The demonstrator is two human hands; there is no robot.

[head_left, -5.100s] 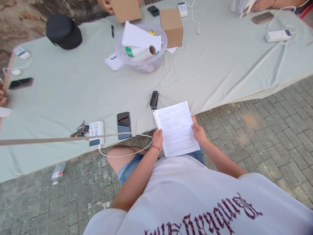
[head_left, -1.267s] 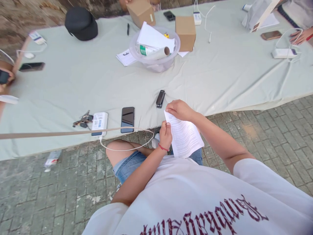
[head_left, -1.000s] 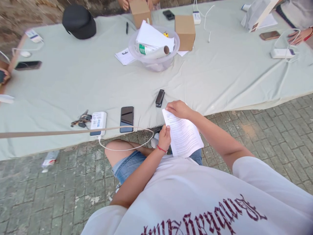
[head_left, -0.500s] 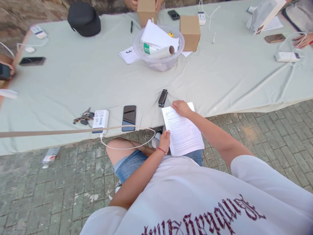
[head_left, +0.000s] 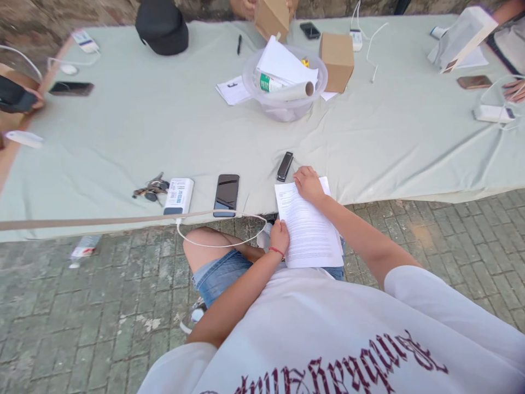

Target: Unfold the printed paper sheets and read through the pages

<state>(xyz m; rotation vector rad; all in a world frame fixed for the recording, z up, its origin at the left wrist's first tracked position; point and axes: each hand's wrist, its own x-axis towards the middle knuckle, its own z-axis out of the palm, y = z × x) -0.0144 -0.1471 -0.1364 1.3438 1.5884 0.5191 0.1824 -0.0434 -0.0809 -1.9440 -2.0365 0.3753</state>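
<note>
A printed sheet of paper [head_left: 311,230] lies over my lap, its top part against the table edge. It seems to have at least one more sheet under it. At its left edge, my left hand [head_left: 279,236], with a red bracelet at the wrist, pinches the paper. My right hand [head_left: 308,185] is on the upper edge with its fingers bent over the paper; the thumb is hidden. A black stapler [head_left: 285,166] lies on the table just beyond the right fingertips.
A phone [head_left: 226,195], a white power bank [head_left: 179,196] with a cable and keys [head_left: 151,189] lie to the left. Farther back stand a plastic basin [head_left: 287,112] of papers, a cardboard box [head_left: 337,63] and a black cap [head_left: 162,27]. Another person's hands hold a second box [head_left: 273,19].
The view has shifted a little, so the table things appear farther right. My right hand has shifted slightly at the paper's top edge. Across the table, the other person's box has tilted.
</note>
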